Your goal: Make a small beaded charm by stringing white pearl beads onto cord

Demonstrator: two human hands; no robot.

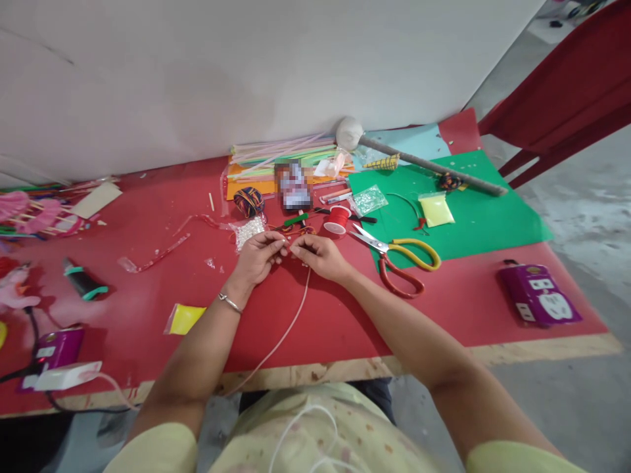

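My left hand [261, 255] and my right hand [319, 256] are close together over the red table, fingertips nearly meeting. Both have thumb and fingers pinched; whatever lies between them is too small to make out. A bag of white beads [249, 230] sits just behind my left hand. The spool of red thread [337, 219] stands beyond my right hand, with a ball of multicoloured yarn [249, 202] farther left. From beneath my right hand a pale cord [296, 316] curves down to the table's front edge. Scissors [389, 248] with one yellow and one red handle lie open at the right.
A phone [294, 185] lies behind my hands, before a bundle of pipe cleaners [276, 152]. On the green sheet [513, 210] are a yellow packet [436, 209] and a stick with a white ball [350, 134]. Pliers [83, 280] and a power strip [59, 348] are left, a purple box [539, 295] right.
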